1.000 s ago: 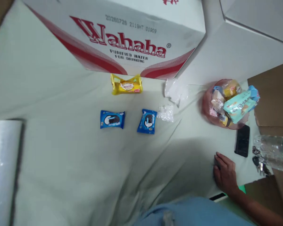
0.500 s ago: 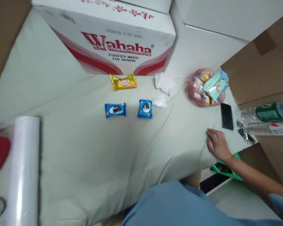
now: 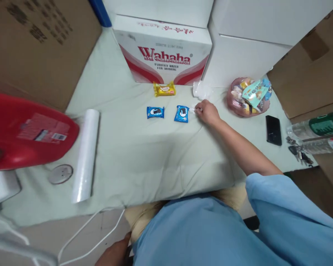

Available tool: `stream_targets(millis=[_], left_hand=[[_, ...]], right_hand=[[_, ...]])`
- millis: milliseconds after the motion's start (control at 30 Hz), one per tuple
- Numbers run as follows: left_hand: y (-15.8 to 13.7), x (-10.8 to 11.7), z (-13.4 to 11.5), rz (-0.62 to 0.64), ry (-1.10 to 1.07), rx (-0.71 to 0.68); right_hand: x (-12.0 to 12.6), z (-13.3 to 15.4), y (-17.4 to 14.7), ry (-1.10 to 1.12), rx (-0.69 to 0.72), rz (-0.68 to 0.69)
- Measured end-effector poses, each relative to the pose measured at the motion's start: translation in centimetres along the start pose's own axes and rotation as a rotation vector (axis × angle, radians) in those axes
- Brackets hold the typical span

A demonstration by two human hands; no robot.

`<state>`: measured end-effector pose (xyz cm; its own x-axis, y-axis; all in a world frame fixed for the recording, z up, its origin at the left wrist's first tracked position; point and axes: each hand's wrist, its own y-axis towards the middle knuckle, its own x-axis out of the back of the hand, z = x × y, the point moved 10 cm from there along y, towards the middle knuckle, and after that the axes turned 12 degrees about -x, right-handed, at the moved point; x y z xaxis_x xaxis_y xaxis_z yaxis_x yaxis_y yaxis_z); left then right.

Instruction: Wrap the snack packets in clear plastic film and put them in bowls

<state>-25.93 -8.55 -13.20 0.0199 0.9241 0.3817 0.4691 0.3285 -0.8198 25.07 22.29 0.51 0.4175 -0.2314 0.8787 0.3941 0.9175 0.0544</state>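
My right hand (image 3: 208, 112) is at the middle of the table, fingers closed on a crumpled piece of clear plastic (image 3: 192, 110). Just left of it lies a blue snack packet (image 3: 181, 113), and farther left a second blue snack packet (image 3: 155, 112). A yellow snack packet (image 3: 164, 89) rests behind them, close to the water carton. Beyond my fingers is a whitish translucent plastic piece (image 3: 202, 90). My left hand (image 3: 115, 253) hangs low by my leg, off the table; its fingers are hidden.
A Wahaha water carton (image 3: 166, 57) stands at the back. To the right are a pink bowl (image 3: 233, 105) of snacks, a phone (image 3: 273, 130), keys (image 3: 301, 155) and bottles (image 3: 319, 125). A plastic roll (image 3: 86, 155) and red container (image 3: 44, 129) are on the left.
My right hand has moved left and forward from beside the phone to the crumpled plastic and closed on it. The view has shifted left, bringing my left hand into sight.
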Motion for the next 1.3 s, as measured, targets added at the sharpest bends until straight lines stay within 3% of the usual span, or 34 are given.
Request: stream_targets(millis=[100, 200, 233, 333, 367, 433, 533, 600, 667, 800, 1000, 1067, 1200, 1300], left_hand=[[-2.2, 2.7, -4.2, -0.143, -0.297, -0.21], [-2.8, 8.9, -10.8, -0.44, -0.523, -0.462], [-2.4, 10.7, -13.4, -0.486, -0.562, -0.549], [0.3, 14.8, -22.5, -0.451, -0.606, -0.907], [1.6, 16.3, -24.5, -0.494, -0.619, -0.957], [4.6, 19.6, -26.4, -0.693, -0.697, -0.915], [8.6, 22.6, -28.0, -0.87, -0.722, -0.857], [10.3, 23.3, -29.1, -0.864, -0.712, -0.919], [11.4, 23.3, -29.8, -0.767, -0.778, -1.029], [12.6, 22.5, -29.7, -0.513, -0.961, -1.148], [14.2, 23.5, -26.7, -0.628, -1.286, -0.998], [14.6, 23.6, -26.3, -0.592, -1.452, -0.987], [14.8, 23.8, -25.9, -0.478, -1.655, -0.973], [14.7, 24.0, -25.5, -0.465, -1.693, -0.944]], right_hand=[[0.3, -0.5, -1.9, 0.183, -0.071, -0.019], [0.8, -2.3, -6.6, 0.686, -0.217, 0.015], [0.3, -2.7, -8.5, 0.86, -0.277, 0.075], [-1.2, -2.8, -13.9, 1.21, -0.406, 0.228], [-1.3, -2.6, -15.3, 1.256, -0.422, 0.242], [-1.0, -2.5, -17.6, 1.259, -0.42, 0.224], [0.2, -2.1, -19.7, 1.061, -0.342, 0.147], [1.0, -1.8, -20.5, 0.889, -0.281, 0.087], [1.3, -2.0, -21.0, 0.819, -0.278, 0.04], [0.7, -3.8, -21.4, 0.968, -0.39, 0.005], [0.9, -4.3, -21.2, 1.2, -0.392, -0.072], [0.5, -4.6, -21.1, 1.241, -0.407, -0.064], [-1.9, -4.5, -20.7, 1.122, -0.412, 0.161], [-1.5, -6.0, -20.1, 1.111, -0.461, 0.115]])
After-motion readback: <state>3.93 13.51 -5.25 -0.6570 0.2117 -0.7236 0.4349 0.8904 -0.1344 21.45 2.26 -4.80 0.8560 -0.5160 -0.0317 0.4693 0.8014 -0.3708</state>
